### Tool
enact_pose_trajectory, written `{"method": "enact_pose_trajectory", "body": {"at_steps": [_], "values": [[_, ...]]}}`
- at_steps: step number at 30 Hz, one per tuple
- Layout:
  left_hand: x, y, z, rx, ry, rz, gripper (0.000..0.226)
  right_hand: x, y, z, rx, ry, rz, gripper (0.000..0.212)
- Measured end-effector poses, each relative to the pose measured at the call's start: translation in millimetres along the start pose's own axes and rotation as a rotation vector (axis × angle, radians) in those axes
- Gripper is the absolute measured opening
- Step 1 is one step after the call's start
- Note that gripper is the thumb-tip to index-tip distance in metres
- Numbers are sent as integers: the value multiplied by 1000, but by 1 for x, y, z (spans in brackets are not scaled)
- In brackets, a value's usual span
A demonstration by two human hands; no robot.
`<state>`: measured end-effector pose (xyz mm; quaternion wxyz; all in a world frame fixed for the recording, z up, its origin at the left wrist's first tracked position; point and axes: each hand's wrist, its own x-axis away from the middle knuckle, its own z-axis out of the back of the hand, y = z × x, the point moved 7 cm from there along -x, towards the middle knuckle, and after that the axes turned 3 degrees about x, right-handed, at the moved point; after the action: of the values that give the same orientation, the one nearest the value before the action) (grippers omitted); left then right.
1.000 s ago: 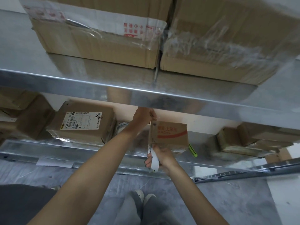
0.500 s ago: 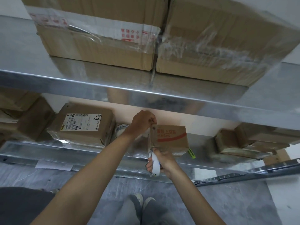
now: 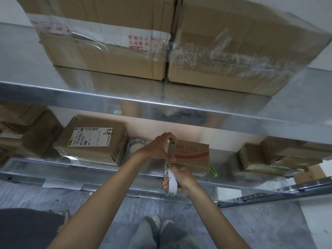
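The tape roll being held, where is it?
Head view, low centre: the tape roll sits in the right hand, just below the small red-printed box that the left hand grips on the lower shelf.

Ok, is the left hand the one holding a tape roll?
No, the right hand grips the tape roll below the small box, while the left hand holds the box's corner.

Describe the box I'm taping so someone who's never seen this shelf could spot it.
Look at the lower metal shelf, under the one carrying two big cartons. Near its middle sits a small cardboard box, held by the left hand while the right hand holds a tape roll. Unlike its neighbours, it bears red printing.
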<state>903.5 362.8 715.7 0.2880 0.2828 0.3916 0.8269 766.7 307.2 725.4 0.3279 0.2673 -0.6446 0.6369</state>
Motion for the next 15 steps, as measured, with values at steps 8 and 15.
{"method": "enact_pose_trajectory", "body": {"at_steps": [8, 15], "values": [[0, -5, 0, 131, 241, -13, 47, -1, 1, -1, 8, -21, -15, 47], [0, -10, -2, 194, 405, 75, 24, -1, 0, 1, 8, -20, -15, 46]]}}
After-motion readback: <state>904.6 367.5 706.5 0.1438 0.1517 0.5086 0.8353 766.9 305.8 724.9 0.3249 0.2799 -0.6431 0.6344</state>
